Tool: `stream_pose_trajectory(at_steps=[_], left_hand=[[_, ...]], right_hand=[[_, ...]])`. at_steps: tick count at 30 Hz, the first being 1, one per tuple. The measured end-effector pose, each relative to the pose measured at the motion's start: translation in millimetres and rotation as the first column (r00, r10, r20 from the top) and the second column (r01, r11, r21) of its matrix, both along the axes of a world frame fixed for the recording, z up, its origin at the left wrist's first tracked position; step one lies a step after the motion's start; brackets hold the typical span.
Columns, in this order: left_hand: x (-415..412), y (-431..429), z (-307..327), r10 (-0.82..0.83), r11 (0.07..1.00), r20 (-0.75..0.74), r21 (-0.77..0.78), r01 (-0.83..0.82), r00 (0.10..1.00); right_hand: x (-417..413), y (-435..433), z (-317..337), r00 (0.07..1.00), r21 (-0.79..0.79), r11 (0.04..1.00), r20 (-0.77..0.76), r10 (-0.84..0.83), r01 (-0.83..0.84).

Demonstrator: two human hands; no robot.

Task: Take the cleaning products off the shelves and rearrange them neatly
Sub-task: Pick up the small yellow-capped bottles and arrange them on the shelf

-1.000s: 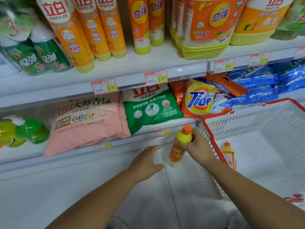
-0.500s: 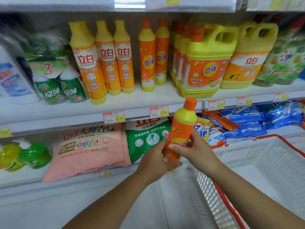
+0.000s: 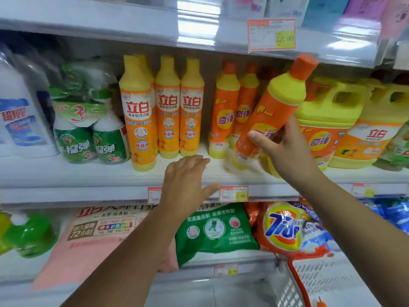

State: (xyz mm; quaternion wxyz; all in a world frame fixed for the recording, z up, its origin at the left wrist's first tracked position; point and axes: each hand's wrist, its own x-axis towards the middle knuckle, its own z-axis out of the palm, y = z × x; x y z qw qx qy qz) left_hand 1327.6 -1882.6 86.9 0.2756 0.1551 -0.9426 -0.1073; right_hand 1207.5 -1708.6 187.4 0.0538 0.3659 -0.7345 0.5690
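Head view: a store shelf (image 3: 88, 171) of cleaning products seen close up, with both hands raised to its middle board.
Right hand: the right hand (image 3: 287, 149) is wrapped round the lower body of an orange bottle (image 3: 272, 111), thumb across the label.
Bottle: tilted, cap leaning up and to the right; its base is blurred, just above the shelf board.
Bottle's place: in front of two matching bottles (image 3: 224, 111), with a yellow jug (image 3: 327, 122) just to its right.
Left hand: the left hand (image 3: 183, 185) holds nothing, fingers straight and spread, palm down over the shelf's front edge.
Step in hand: probably placing this bottle on the shelf with its own kind.
Next move: calls for righting the bottle and setting its base flat beside the matching pair, label outward, without knocking them over; the free hand could steady the neighbours.
Elsewhere: a white basket (image 3: 296, 282) with a red rim sits at lower right.
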Motion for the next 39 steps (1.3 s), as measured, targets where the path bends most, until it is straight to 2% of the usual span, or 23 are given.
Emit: stream_pose_trajectory(at_steps=[3, 6, 11, 14, 20, 26, 39], left_hand=[[-1.3, -5.8, -9.5, 0.030, 0.997, 0.054, -0.075, -0.026, 0.998], [-3.1, -9.0, -15.2, 0.049, 0.993, 0.024, -0.111, -0.046, 0.999], [-2.8, -9.4, -14.6, 0.032, 0.993, 0.005, -0.110, -0.031, 0.999], [-4.2, -9.8, -16.3, 0.031, 0.995, -0.006, -0.095, -0.031, 1.000], [-4.9, -10.3, -17.9, 0.027, 0.995, -0.030, -0.099, -0.030, 0.999], [-6.1, -11.2, -20.9, 0.018, 0.995, -0.067, -0.101, -0.025, 0.998], [-7.0, -12.4, -22.4, -0.001, 0.996, -0.081, -0.093, -0.007, 0.997]], right_hand=[[-16.4, -13.1, -3.6, 1.000, 0.093, 0.996, -0.014, -0.015, 0.016], [-28.7, -20.8, -12.7, 0.999, 0.155, 0.987, 0.004, -0.045, 0.044], [-46.7, -32.9, -12.9, 0.989, 0.149, 0.980, 0.035, -0.142, 0.136], [-50.1, -45.6, -15.6, 0.990, 0.175, 0.977, 0.048, -0.133, 0.122], [-40.4, -49.2, -30.2, 0.989, 0.074, 0.994, 0.116, -0.090, 0.081], [-44.0, -49.6, -60.3, 0.989, 0.029, 0.993, 0.095, -0.113, 0.110], [-63.4, -69.1, -68.9, 0.976, 0.256, 0.945, 0.020, -0.218, 0.206]])
